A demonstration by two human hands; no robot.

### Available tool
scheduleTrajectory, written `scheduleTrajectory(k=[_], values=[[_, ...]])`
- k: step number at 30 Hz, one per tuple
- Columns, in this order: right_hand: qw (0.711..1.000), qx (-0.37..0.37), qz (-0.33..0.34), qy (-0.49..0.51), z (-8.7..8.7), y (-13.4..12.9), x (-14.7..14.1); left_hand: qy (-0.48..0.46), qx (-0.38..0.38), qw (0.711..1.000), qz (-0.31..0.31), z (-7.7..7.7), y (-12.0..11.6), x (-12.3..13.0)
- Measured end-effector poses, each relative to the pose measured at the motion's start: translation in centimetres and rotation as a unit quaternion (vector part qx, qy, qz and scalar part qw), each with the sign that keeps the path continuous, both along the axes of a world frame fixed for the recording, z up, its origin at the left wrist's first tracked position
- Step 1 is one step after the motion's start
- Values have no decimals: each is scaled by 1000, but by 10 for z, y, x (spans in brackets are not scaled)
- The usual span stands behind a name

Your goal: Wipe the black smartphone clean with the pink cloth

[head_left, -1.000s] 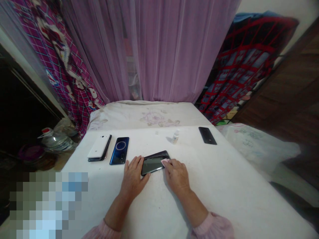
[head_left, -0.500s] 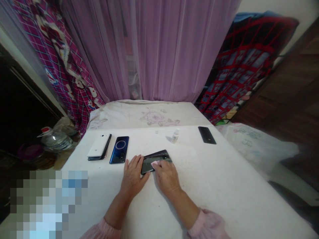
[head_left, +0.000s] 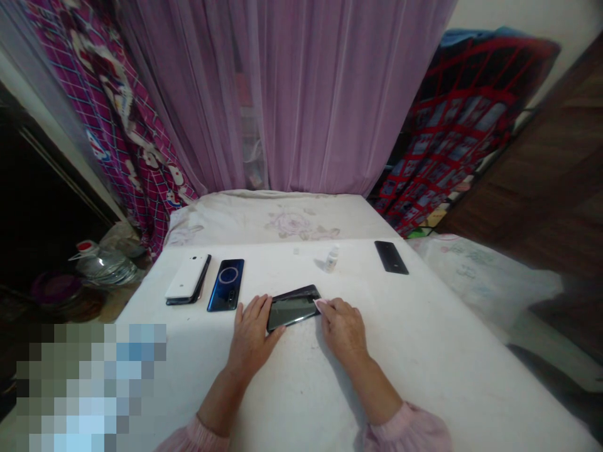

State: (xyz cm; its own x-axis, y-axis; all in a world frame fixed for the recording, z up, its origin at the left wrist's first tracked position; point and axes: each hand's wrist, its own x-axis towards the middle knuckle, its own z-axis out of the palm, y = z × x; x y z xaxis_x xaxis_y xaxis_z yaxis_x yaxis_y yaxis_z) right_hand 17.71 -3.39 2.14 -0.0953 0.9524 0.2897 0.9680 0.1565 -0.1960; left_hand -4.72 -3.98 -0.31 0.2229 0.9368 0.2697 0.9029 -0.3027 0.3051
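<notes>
A dark, glossy smartphone (head_left: 293,307) lies back side up on the white-covered table, tilted slightly. My left hand (head_left: 251,331) grips its left end, fingers along the far corner and thumb at the near edge. Between the fingertips of my right hand (head_left: 345,328) is a small pale pink cloth (head_left: 321,304), pressed at the phone's right end by the camera area. Most of the cloth is hidden by the fingers. Left of my left hand lies a blue phone (head_left: 226,285) with a ring on its back. A small white bottle (head_left: 331,259) stands beyond the dark phone.
A white phone (head_left: 188,276) rests on top of other dark phones at the table's left. Another black phone (head_left: 392,257) lies at the right edge. A small whitish cap (head_left: 296,251) sits near the bottle. Purple curtains (head_left: 301,100) hang behind the table (head_left: 424,376).
My right hand has slid right with the pink cloth, from the middle of the phone to its right end. My left hand stays on the phone's left end.
</notes>
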Motion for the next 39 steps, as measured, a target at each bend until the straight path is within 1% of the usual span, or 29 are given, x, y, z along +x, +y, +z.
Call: scheduleTrajectory(k=[6, 9, 12, 17, 19, 21, 26, 29, 36, 39], values=[[1000, -24, 5, -7, 9, 24, -8, -4, -4, 1000, -2, 2, 0, -1], [999, -33, 0, -11, 11, 31, -9, -4, -4, 1000, -4, 2, 0, -1], [1000, -26, -2, -10, 9, 27, -7, -3, 6, 1000, 0, 0, 0, -1], [1000, -18, -6, 4, 3, 9, -1, -8, 12, 1000, 2, -1, 0, -1], [1000, -19, -6, 9, 3, 8, 0, -9, 10, 1000, -1, -1, 0, -1], [1000, -24, -5, 9, 5, 13, -2, -8, 9, 1000, -1, -1, 0, -1], [999, -50, -7, -12, 12, 40, -9, -6, 15, 1000, 4, -2, 0, -1], [998, -53, -11, -19, 14, 47, -13, -10, 16, 1000, 5, -3, 0, 0], [998, -46, 38, -37, 17, 31, -26, -17, 16, 1000, 5, -2, -1, 0], [997, -50, 48, -32, 17, 27, -27, -12, 9, 1000, 8, -1, -1, 1]])
